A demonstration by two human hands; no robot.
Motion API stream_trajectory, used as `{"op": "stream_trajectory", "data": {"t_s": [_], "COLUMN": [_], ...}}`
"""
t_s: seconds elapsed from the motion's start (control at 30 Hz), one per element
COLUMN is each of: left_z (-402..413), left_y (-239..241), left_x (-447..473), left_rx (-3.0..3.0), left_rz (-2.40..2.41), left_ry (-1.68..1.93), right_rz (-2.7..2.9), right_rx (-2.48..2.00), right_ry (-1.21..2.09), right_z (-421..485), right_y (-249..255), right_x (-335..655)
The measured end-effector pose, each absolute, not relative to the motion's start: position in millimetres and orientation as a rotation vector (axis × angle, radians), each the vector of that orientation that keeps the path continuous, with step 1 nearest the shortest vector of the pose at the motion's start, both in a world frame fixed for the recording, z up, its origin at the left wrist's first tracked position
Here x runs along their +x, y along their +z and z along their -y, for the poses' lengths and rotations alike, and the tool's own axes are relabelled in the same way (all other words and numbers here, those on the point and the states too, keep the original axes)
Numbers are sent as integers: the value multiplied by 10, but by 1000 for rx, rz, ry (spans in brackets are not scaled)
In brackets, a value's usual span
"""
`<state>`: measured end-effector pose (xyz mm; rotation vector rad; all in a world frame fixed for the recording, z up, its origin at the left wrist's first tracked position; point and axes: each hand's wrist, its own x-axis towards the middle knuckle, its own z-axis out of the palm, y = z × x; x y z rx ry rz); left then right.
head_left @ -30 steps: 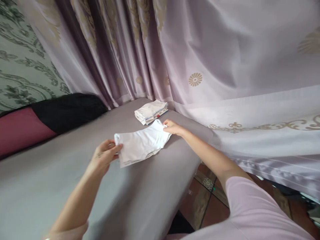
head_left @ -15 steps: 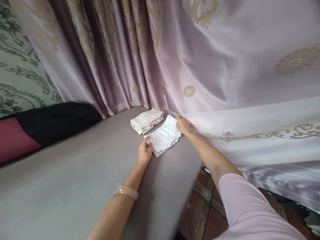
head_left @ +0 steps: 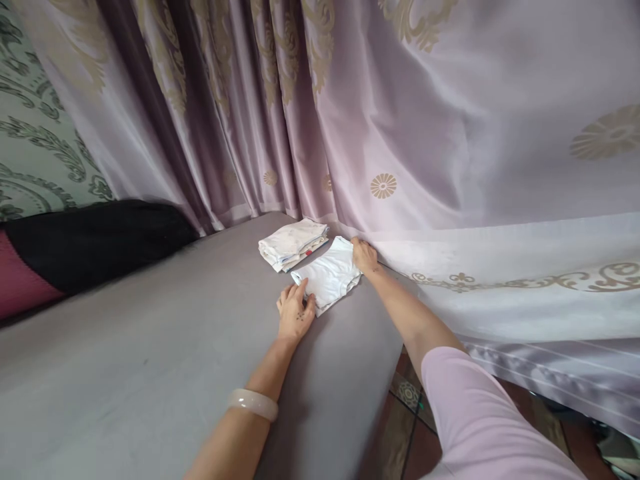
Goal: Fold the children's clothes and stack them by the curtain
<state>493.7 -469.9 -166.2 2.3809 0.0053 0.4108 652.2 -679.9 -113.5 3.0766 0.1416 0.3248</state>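
Note:
A pair of small white underpants point(head_left: 327, 272) lies spread on the grey padded surface, with another light cloth layer showing beneath its near edge. My left hand point(head_left: 296, 308) is at its left end, fingers bent and apart, fingertips touching or just beside the edge. At the far right corner, my right hand point(head_left: 365, 255) pinches the cloth; its fingertips are partly hidden. Just behind the underpants sits a stack of folded light-coloured garments point(head_left: 293, 241), with a small red patch showing at its side.
The grey surface point(head_left: 125, 373) stretches left and toward me. A black and dark pink cushioned item point(head_left: 100, 243) lies along its left back edge. Purple patterned curtains point(head_left: 400, 120) hang behind and to the right. Tiled floor point(head_left: 400, 427) shows below the right edge.
My left hand has loosened from the underpants' left end and shifted slightly right and nearer, its fingers spreading. My right hand stays at the far right corner. The view has shifted slightly.

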Motion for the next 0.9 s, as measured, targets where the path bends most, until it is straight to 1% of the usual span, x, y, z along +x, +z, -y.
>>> {"op": "stream_trajectory", "data": {"t_s": [0.23, 0.4, 0.5, 0.63, 0.8, 0.9], "left_z": [4716, 4717, 4740, 4781, 4810, 4768], "left_y": [-1680, -1669, -1648, -1631, -1604, -1566], "left_x": [4930, 4908, 4886, 4869, 4883, 4857], "left_rx": [2412, 2420, 2467, 2557, 2578, 2596], "left_rz": [-130, -71, 70, 134, 113, 155], "left_ry": [514, 565, 483, 355, 308, 201], "right_rz": [-107, -298, -319, -132, -93, -84], "right_rx": [3038, 3057, 3168, 3275, 3251, 3220], "right_ry": [399, 363, 188, -66, -78, -42], "right_z": [6718, 6553, 6458, 6422, 6428, 6418], "right_y": [-1214, -1233, -1277, -1363, -1406, -1392], "right_x": [6479, 6441, 6442, 6455, 6471, 6480]}}
